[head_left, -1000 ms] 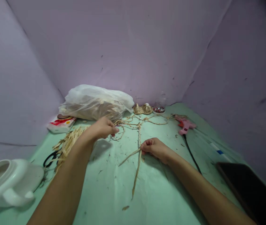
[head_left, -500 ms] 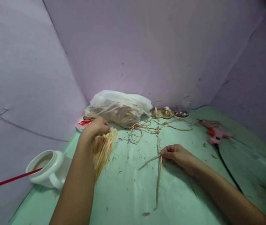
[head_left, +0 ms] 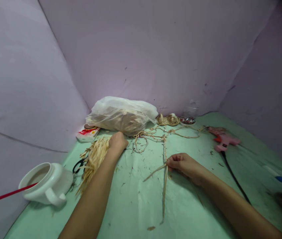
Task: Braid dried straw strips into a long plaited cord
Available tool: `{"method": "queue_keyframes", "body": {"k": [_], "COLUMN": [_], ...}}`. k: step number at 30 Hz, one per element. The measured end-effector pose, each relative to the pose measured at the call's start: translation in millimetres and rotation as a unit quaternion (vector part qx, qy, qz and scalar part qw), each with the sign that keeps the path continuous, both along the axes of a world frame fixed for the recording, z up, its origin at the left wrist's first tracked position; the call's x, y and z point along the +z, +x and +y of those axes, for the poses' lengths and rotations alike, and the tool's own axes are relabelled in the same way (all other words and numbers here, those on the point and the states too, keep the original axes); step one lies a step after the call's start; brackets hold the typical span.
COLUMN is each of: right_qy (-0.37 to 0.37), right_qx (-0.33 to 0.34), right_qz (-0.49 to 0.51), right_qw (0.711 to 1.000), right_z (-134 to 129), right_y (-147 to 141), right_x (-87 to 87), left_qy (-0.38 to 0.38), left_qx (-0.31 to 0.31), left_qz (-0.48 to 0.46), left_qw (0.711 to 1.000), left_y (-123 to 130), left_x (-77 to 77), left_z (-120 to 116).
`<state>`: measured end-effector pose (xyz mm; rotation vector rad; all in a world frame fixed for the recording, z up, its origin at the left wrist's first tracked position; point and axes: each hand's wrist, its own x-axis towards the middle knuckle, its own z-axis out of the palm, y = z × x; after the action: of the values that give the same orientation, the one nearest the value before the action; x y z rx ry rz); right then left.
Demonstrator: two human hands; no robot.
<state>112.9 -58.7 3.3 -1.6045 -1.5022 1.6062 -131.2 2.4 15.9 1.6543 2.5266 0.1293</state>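
Note:
In the head view, my right hand [head_left: 182, 165] pinches a thin braided straw cord [head_left: 165, 147] between thumb and fingertips, just where the plait ends. Two loose strands [head_left: 164, 199] spread from that point, one towards me and one to the left. My left hand [head_left: 118, 143] is closed beside the far end of a bundle of pale straw strips [head_left: 95, 157]. Its fingertips are turned away, so whatever they hold is hidden. Beyond my right hand, the cord runs to a tangle of thin plaited string [head_left: 143, 136].
A plastic bag [head_left: 122, 114] lies against the back wall, near a small woven piece [head_left: 168, 119] and a jar of beads [head_left: 187, 120]. On the right is a pink glue gun [head_left: 223, 141]. At left are a white pot [head_left: 53, 182], black scissors handles [head_left: 77, 166] and a red-white packet [head_left: 87, 133].
My left hand has moved right, from above the straw bundle to its far right side, uncovering the packet and scissors handles. My right hand keeps its pinch. The view has shifted slightly.

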Motion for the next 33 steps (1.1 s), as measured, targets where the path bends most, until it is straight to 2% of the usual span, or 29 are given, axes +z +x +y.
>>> {"method": "queue_keyframes", "body": {"k": [5, 8, 12, 15, 16, 18, 20, 22, 26, 28, 30, 33], "right_qy": [0.0, -0.002, -0.007, -0.009, -0.008, -0.003, -0.002, -0.001, -0.002, -0.001, 0.0, -0.004], "right_qx": [0.0, 0.002, 0.004, 0.004, 0.004, 0.003, 0.005, 0.006, 0.005, 0.006, 0.008, 0.008], "right_qz": [0.0, -0.004, -0.01, -0.003, 0.0, 0.001, 0.0, 0.0, 0.004, 0.002, -0.003, -0.008], "right_qw": [1.0, 1.0, 1.0, 1.0, 1.0, 1.0, 1.0, 1.0, 1.0, 1.0, 1.0, 1.0], "right_z": [-1, -1, -1, 0, 0, 0, 1, 1, 1, 0, 0, 0], "right_y": [1, 1, 1, 1, 1, 2, 2, 2, 2, 3, 3, 3], "right_x": [-0.5, 0.7, 1.4, -0.6, -1.7, -3.9, -5.4, -5.8, -5.1, -4.2, -3.0, -1.4], "left_qy": [0.003, 0.001, 0.022, 0.07, 0.073, 0.036, -0.038, -0.092, -0.108, -0.101, -0.094, -0.059], "left_qx": [0.021, 0.003, 0.0, 0.0, -0.012, -0.049, -0.085, -0.105, -0.079, -0.07, -0.083, -0.121], "left_qz": [-0.02, -0.072, -0.203, -0.298, -0.301, -0.25, -0.152, -0.064, 0.035, 0.042, 0.018, -0.107], "left_qw": [1.0, 0.997, 0.979, 0.952, 0.951, 0.966, 0.984, 0.988, 0.99, 0.992, 0.992, 0.985], "left_y": [-15, -21, -24, -28, -29, -31, -28, -21, -5, -2, -6, -13], "left_x": [-5.2, 0.8, 28.2, 52.7, 58.6, 64.1, 60.9, 50.8, 25.6, 17.6, 16.1, 29.3], "left_z": [6, 8, 3, -8, -11, -17, -18, -16, -8, -6, -5, -9]}}
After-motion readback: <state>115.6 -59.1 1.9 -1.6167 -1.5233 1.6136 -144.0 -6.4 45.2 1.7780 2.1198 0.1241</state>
